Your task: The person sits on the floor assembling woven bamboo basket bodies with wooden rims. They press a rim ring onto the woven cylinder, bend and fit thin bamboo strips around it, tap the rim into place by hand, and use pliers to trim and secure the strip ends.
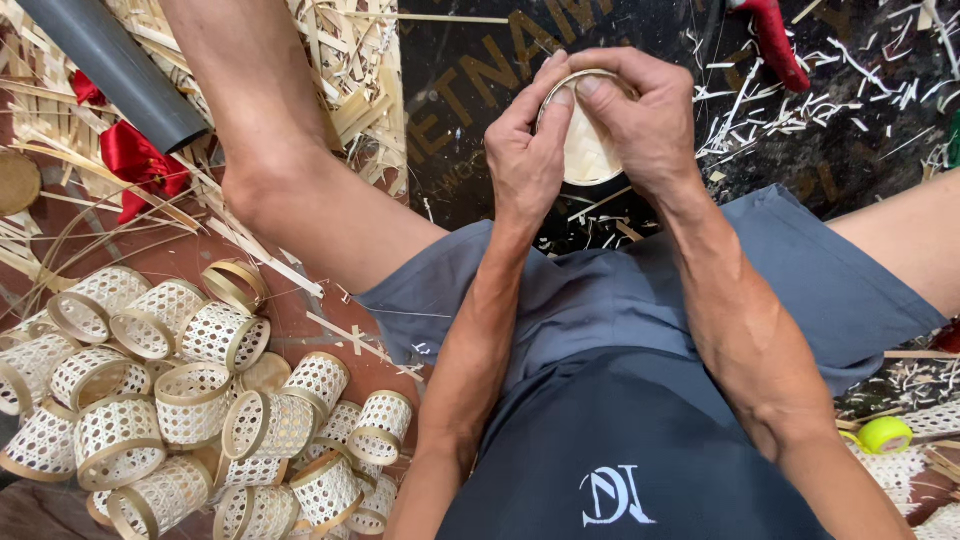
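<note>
Both of my hands hold one small round woven bamboo basket (588,150) in front of my lap, above a dark mat (460,80). My left hand (527,160) grips its left rim with the thumb pressed on the top edge. My right hand (645,115) wraps the right side, fingers curled over the rim. The basket's pale woven bottom faces me; most of its wall is hidden by my fingers.
A heap of several finished small woven baskets (190,400) lies at the lower left. Bamboo strips and shavings (340,60) cover the floor beyond my knee. A grey tube (120,70), red cloth (135,160), a red-handled tool (775,40) and a yellow-green tape roll (885,435) lie around.
</note>
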The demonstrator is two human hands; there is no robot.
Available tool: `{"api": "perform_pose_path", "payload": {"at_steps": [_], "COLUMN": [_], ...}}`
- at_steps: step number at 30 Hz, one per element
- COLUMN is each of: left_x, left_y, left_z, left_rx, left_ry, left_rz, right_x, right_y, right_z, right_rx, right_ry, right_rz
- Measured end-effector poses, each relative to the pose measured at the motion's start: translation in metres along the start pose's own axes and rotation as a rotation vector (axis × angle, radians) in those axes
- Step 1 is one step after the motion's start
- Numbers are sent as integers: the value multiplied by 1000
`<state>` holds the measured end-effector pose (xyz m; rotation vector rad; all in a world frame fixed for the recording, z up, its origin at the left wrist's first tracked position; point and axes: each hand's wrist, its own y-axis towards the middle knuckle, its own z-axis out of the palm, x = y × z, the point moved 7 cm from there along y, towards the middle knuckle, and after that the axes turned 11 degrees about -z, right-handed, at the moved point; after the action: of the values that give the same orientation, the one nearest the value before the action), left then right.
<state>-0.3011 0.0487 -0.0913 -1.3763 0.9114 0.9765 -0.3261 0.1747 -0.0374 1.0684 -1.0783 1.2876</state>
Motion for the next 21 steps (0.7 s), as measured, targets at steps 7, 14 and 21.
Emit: {"api": "perform_pose_path", "payload": {"at_steps": [7,14,21], "left_x": [-8,26,55], "left_y": [-8,-14,-57], "left_z": [-6,-25,-10], "left_rx": [155,98,331], "left_ry": [160,-548,-1050], "left_rz": [19,-253,-512], "right_x": [-2,-6,-34], "right_y": [-6,-20,-35], "right_z": [-4,-22,-9], "right_rx": [-25,-156,-165], "right_ry": [-59,373,564], "right_rz": [43,180,397]}}
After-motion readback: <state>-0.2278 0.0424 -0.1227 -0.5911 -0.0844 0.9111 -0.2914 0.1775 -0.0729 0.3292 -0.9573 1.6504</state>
